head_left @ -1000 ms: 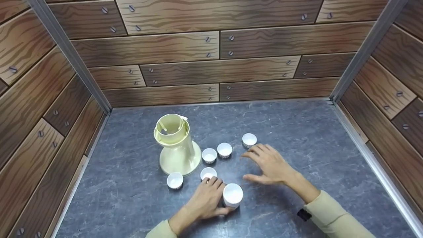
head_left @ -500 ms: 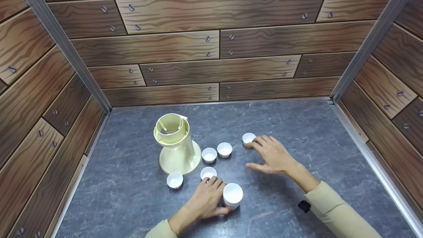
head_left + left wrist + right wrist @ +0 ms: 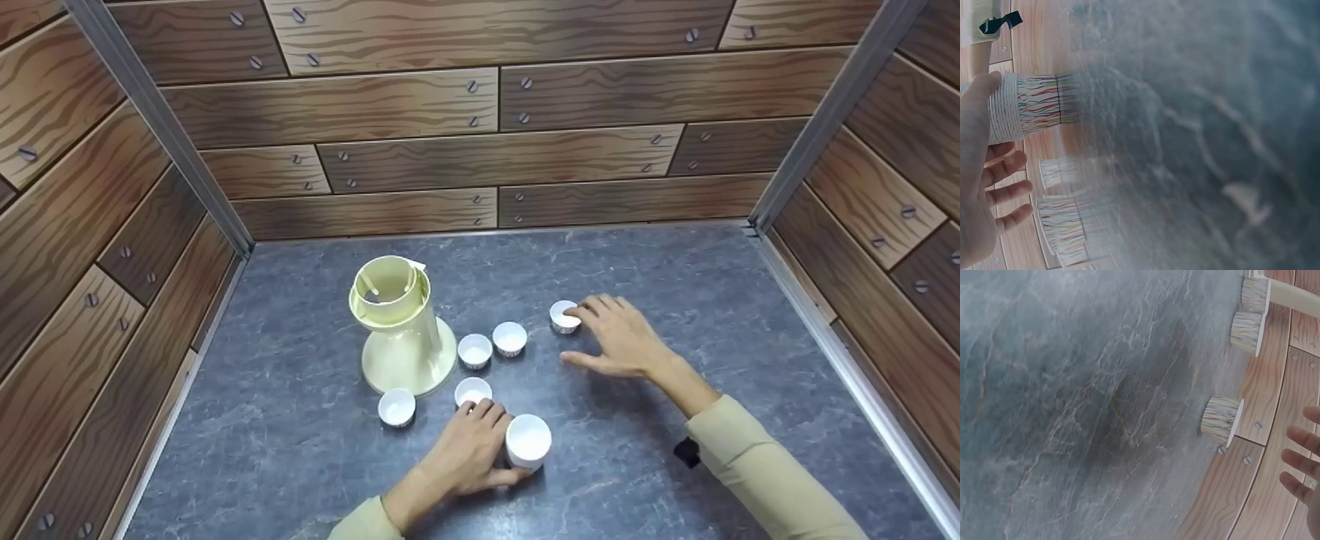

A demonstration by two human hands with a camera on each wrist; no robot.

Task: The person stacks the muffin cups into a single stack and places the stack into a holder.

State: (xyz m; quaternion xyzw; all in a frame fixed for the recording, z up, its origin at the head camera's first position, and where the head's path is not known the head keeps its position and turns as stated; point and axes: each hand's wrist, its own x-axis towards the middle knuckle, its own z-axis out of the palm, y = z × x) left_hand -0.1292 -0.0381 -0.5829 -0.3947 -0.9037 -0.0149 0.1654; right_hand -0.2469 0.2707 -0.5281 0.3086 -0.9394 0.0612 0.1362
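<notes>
Small white cups with thin coloured streaks stand upright on the dark marbled table. My left hand (image 3: 469,454) holds a stack of these cups (image 3: 529,441) between thumb and fingers; its many nested rims show as ribs in the left wrist view (image 3: 1004,107). Just beyond the left fingers is a single cup (image 3: 473,389), partly hidden by them. At the right, my right hand (image 3: 619,337) hovers with fingers spread, its fingertips over the near right side of the farthest cup (image 3: 559,321). In the right wrist view those fingers are apart from the cup (image 3: 1221,419).
A cream-coloured plastic stand (image 3: 409,360) with a wide round base and a hollow ring-shaped top rises left of centre. Two cups, a nearer one (image 3: 475,352) and another (image 3: 510,340), stand right of it. One more cup (image 3: 397,409) sits before its base. Wood-patterned walls (image 3: 495,161) surround the table.
My right hand has moved forward, away from me, until its fingertips overlap the farthest cup. My left hand and its stack have stayed in place.
</notes>
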